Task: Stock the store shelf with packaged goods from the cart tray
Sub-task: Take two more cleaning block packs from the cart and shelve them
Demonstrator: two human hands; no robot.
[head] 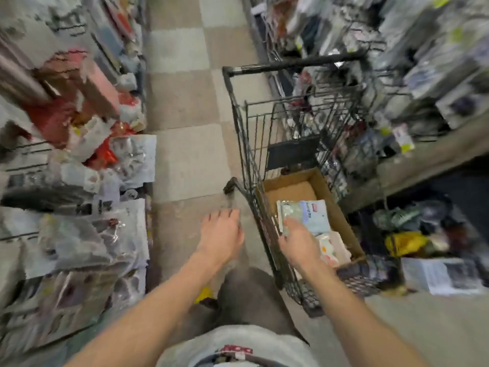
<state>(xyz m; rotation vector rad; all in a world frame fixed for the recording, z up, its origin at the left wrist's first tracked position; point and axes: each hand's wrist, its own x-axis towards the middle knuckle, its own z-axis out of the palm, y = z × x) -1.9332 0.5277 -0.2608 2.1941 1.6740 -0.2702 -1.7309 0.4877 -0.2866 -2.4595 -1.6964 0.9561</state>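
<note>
the shelf (79,234) of hanging packs fills the left. the left hand (221,235) hovers empty over the floor, fingers spread. the right hand (300,243) reaches into the cardboard tray (341,215) in the cart (246,144), fingers seemingly closing on a packet (309,215), likely picking stock.

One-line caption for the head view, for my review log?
Right hand reaches onto packets in the cart's cardboard tray; left hand hovers open over the aisle floor.
</note>
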